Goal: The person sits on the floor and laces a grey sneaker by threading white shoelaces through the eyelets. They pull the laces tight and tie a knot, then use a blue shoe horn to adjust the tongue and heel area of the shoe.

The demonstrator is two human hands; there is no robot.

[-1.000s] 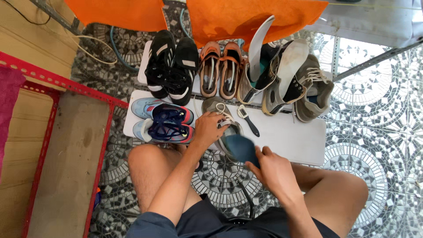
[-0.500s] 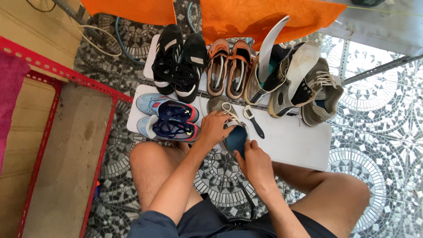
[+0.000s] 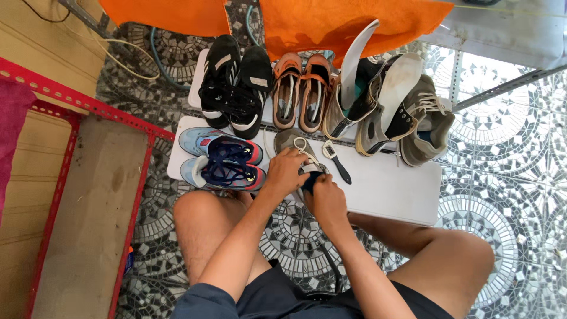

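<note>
Shoe [image 3: 295, 145], grey with pale laces, lies on the white table [image 3: 390, 189] at its near edge. Left hand [image 3: 286, 171] is closed over its side; right hand [image 3: 328, 201] pinches a dark blue insole [image 3: 309, 182] at its opening. Blue sneakers [image 3: 221, 159] sit beside it, a small brush [image 3: 335, 159] just right. Patterned tile floor [image 3: 514, 177] surrounds everything.

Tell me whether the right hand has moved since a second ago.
Yes. The right hand has moved left toward the grey shoe on the white table, now meeting the left hand there.
</note>
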